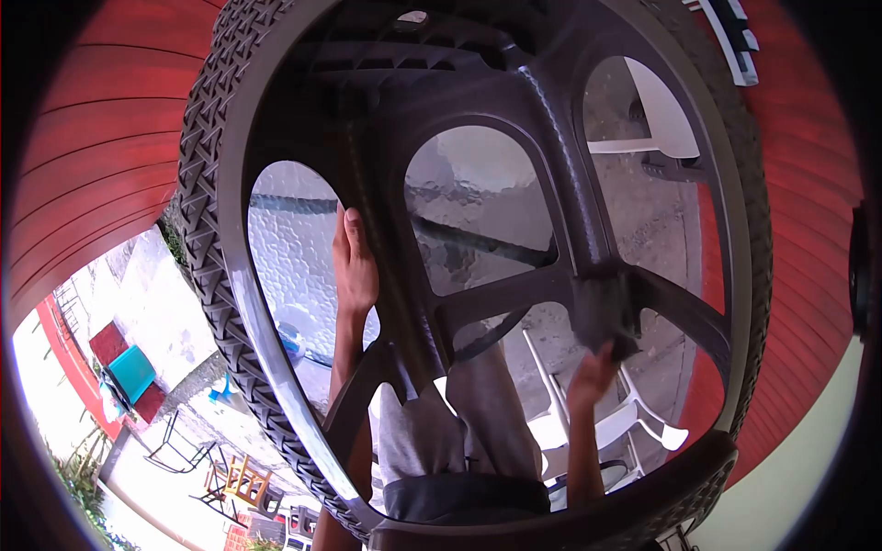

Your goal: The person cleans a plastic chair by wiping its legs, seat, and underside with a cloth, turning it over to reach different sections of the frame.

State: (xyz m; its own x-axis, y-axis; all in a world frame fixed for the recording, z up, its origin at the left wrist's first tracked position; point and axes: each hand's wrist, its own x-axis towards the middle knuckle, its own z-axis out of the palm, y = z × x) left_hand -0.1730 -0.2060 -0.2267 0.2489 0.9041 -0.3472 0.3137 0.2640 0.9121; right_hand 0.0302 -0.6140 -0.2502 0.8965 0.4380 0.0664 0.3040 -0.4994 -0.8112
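A large dark brown plastic chair point(496, 285) with a woven-pattern side fills the view, its open frame facing me. My left hand point(356, 262) is closed around the edge of one of its legs, with the thumb and fingertips showing. At the lower right, my right hand point(593, 375) is blurred by motion. Its fingers are closed on a dark cloth point(602, 317), which lies against the end of another chair leg.
Behind the chair stands a glass-topped table point(294, 248). White plastic chairs point(634, 418) are at the lower right. A teal seat point(134, 374) and wooden chairs point(246, 479) stand at the left. Red plank surfaces point(110, 119) rise on both sides.
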